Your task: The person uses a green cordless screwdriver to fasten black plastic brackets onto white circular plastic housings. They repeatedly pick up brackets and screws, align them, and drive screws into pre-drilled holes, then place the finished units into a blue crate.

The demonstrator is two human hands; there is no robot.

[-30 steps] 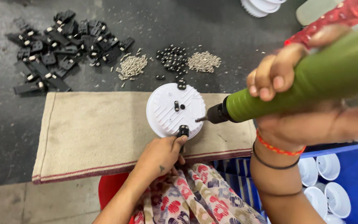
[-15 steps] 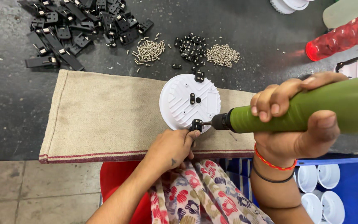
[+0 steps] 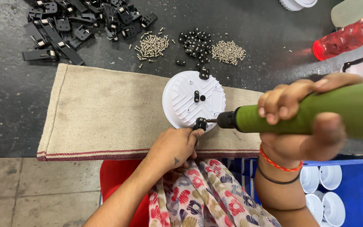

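A dark, scuffed tabletop (image 3: 274, 46) is carrying everything here. A beige cloth mat (image 3: 106, 113) with a red stripe along its near edge is lying flat across the front of it, reaching the tabletop's edge. A round white ribbed disc (image 3: 185, 103) is sitting on the mat's far edge. Beyond the mat, a heap of black clips (image 3: 76, 21) is spreading over the far left. Just right of it, a small pile of silver screws (image 3: 153, 44) is lying, then a cluster of small black parts (image 3: 195, 40), then a second pile of silver screws (image 3: 228, 51). A red translucent bottle (image 3: 349, 35) is lying on its side at the far right.
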